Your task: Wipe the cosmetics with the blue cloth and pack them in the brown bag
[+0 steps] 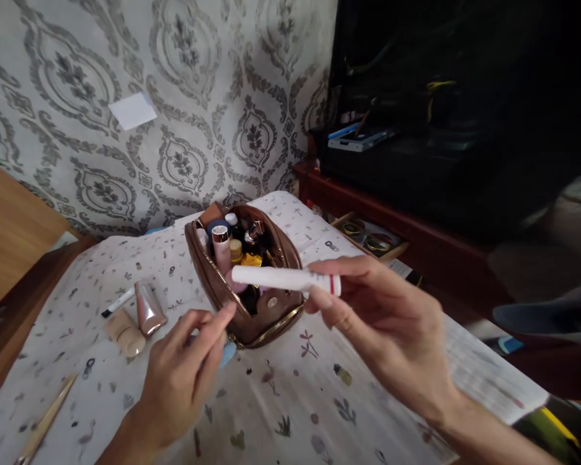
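Observation:
My right hand point(392, 323) pinches one end of a slim white tube point(283, 279) with a red band, between thumb and fingers. The tube is held level over the near part of a brown cosmetic bag point(237, 326). Unzipped, the bag holds a pink bottle with a shiny cap point(221, 248), a yellow-lidded jar point(235, 249) and several other containers. Lower left of the bag hovers my left hand point(186, 368), its index finger stretched out and the others loosely bent. A light blue thing point(228, 354) shows beside that hand, mostly hidden by it.
Left on the patterned cloth point(281, 400) lie a beige bottle point(126, 332), a metallic-pink tube point(149, 309) and a thin white stick point(119, 303). A pale pointed stick point(48, 413) lies near the front left. At right stand a dark screen point(445, 129) and an open drawer point(372, 239).

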Action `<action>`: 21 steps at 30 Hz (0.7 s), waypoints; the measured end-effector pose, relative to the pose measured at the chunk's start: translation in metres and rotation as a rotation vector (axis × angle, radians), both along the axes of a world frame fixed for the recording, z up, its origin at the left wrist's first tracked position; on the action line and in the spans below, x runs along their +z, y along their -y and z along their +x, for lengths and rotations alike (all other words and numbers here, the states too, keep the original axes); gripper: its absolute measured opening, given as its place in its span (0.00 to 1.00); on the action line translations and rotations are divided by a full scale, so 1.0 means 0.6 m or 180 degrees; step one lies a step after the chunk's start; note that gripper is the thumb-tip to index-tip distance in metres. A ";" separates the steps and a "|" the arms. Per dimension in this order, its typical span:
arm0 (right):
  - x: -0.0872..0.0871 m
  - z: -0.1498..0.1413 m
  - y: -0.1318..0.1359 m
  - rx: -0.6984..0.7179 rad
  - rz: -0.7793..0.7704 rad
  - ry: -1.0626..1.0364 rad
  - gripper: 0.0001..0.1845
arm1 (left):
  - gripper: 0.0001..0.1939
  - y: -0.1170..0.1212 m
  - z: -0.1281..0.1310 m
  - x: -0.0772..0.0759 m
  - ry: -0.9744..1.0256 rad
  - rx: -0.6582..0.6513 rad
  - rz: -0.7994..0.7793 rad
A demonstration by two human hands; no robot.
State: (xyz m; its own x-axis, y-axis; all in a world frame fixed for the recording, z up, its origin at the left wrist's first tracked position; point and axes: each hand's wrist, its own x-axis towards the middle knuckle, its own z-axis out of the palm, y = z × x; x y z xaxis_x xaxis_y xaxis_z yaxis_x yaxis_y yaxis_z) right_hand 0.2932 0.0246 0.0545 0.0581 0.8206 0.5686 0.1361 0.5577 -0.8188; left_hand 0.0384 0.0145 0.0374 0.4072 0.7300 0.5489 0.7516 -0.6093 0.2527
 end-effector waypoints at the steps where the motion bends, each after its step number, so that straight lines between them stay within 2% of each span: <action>1: 0.005 0.005 -0.006 -0.0115 0.0019 0.0100 0.08 | 0.23 -0.005 0.002 -0.001 -0.0335 -0.0024 0.0252; 4: 0.011 0.011 -0.026 -0.0247 0.0198 0.0516 0.09 | 0.28 -0.017 0.003 -0.008 -0.0943 0.0053 0.0755; 8: 0.014 0.010 -0.056 -0.0065 0.0475 0.1165 0.09 | 0.27 -0.025 0.000 -0.010 -0.1205 0.0003 0.1034; 13: 0.032 0.004 -0.086 0.0223 0.0511 0.1697 0.11 | 0.20 -0.031 -0.003 -0.013 -0.0970 -0.0196 0.1210; 21: 0.053 -0.022 -0.128 0.0686 0.0388 0.2505 0.07 | 0.22 -0.031 -0.017 -0.031 -0.0863 -0.0331 0.1020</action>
State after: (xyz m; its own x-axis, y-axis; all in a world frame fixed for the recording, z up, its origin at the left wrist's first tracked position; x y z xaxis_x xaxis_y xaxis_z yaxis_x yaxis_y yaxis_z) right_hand 0.2801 0.1013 0.0863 -0.5462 0.6979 0.4632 0.5244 0.7161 -0.4607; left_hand 0.0280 0.0329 0.0190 0.6301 0.4877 0.6042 0.6953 -0.7007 -0.1596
